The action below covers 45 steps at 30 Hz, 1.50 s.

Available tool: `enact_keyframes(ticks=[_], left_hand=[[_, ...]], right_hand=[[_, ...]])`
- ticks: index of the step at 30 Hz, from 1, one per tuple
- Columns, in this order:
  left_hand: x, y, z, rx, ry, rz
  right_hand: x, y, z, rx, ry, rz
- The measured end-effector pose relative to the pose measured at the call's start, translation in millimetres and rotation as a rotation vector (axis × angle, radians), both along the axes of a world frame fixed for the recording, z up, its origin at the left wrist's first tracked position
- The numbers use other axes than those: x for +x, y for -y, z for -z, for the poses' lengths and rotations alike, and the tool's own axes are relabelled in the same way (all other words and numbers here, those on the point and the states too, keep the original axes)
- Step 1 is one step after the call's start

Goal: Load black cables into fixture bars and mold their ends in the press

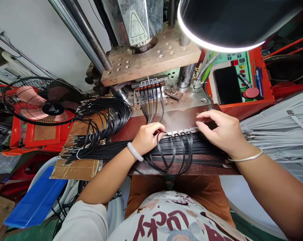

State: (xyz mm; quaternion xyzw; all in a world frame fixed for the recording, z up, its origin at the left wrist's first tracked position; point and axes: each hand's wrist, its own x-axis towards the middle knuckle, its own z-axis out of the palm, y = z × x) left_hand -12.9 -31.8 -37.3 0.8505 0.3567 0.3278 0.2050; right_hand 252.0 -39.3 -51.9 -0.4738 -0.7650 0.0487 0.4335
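Note:
My left hand (147,138) pinches the end of a thin black flat strap (159,149) at the left end of a narrow metal holder (179,132). Several more black straps (191,150) are set in this holder and loop down toward my lap. My right hand (223,132) hovers by the holder's right end, thumb and forefinger apart, with nothing visible between them. Beneath both hands lies a layer of straight black straps (204,144). Behind, several black straps hang out of the fixture (151,87) under the press plate (151,63).
A coiled bundle of black straps (116,113) lies left on cardboard (76,169), near a fan (53,108). White straps (279,130) fill the right side. Behind stand a red control box (251,104) with a phone (228,85) and a lit lamp (221,47) overhead.

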Motion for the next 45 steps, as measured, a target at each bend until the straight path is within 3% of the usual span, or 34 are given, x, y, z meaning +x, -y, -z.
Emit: enact_keyframes(ticks=[9, 17, 22, 25, 29, 32, 34, 36, 38, 42, 45], left_hand=[[-3.3, 6.0, -4.2, 0.308, -0.174, 0.045], [-0.7, 11.4, -9.2, 0.377, -0.345, 0.095], [-2.9, 9.3, -4.8, 0.323, -0.311, 0.171], [-8.3, 6.2, -5.7, 0.241, -0.200, 0.110], [-19.0, 0.9, -8.1, 0.233, 0.045, -0.177], [-25.4, -1.6, -7.6, 0.222, 0.138, -0.289], [-27.8, -2.0, -7.2, 0.208, 0.172, -0.307], [-28.8, -1.8, -7.4, 0.206, 0.202, -0.314], [-29.1, -1.2, -8.4, 0.214, 0.208, -0.325], [-29.8, -0.8, -10.8, 0.227, 0.186, -0.332], [-29.4, -2.7, -11.4, 0.217, 0.195, -0.317]], right_hand=[[0.3, -0.2, -1.5, 0.012, 0.000, 0.015], [-3.8, 2.2, -2.0, -0.039, -0.036, 0.032], [22.4, -3.2, -16.2, -0.170, -0.065, 0.199], [54.0, -12.9, -26.7, -0.399, 0.239, 0.075], [73.4, -19.1, -31.2, -0.580, 0.700, -0.147], [65.3, -15.5, -30.7, -0.431, 0.936, -0.182], [56.0, -11.6, -31.7, -0.271, 1.023, -0.109], [46.6, -8.2, -33.9, -0.175, 0.993, 0.015], [37.1, -5.7, -35.5, -0.154, 0.779, 0.059], [19.8, -1.4, -32.2, -0.229, 0.284, -0.175], [11.3, -0.1, -28.9, -0.189, 0.272, -0.226]])
